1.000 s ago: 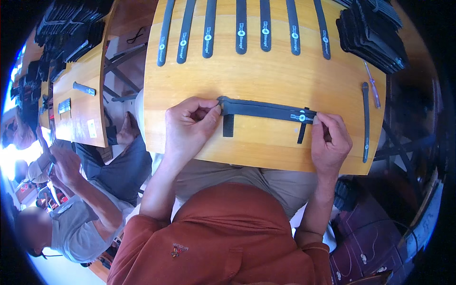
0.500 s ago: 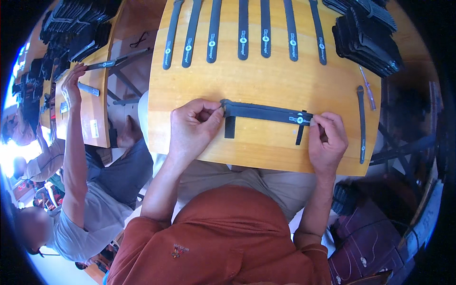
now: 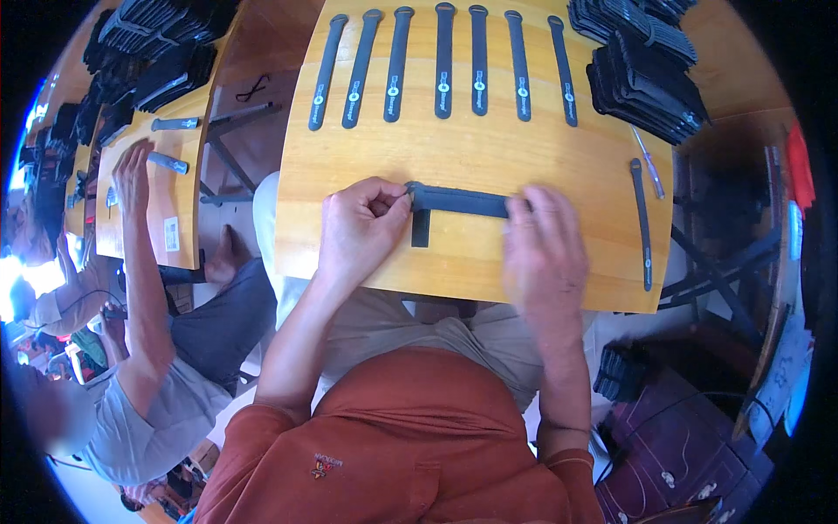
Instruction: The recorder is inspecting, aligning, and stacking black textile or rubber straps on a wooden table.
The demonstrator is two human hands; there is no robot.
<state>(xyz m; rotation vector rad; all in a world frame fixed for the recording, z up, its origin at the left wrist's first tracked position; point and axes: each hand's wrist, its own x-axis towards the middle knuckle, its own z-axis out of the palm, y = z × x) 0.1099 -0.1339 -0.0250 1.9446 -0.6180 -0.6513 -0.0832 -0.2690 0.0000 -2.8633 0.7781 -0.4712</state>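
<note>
A dark grey fabric strap (image 3: 467, 202) lies crosswise near the front of the wooden table, folded along its length. My left hand (image 3: 362, 229) pinches its left end between thumb and fingertips. Over the strap's right end is my right hand (image 3: 548, 249), smeared by motion, so I cannot tell whether its fingers grip. That end is hidden beneath the fingers. Below the strap's left end, a short black strip (image 3: 421, 229) shows against the wood. Another strap (image 3: 642, 223) lies lengthwise near the table's right edge.
Several similar straps, one of them in the middle (image 3: 444, 61), are lined up across the table's far side (image 3: 367, 157). Stacks of dark straps (image 3: 646, 83) stand at far right, near a slim clear-handled tool (image 3: 648, 162). A co-worker (image 3: 161, 393) sits at another table on the left.
My right hand has shifted left along the strap, covering its printed end. My left hand keeps its pinch. The view has moved slightly, and the co-worker's hand has left the strap it was touching.
</note>
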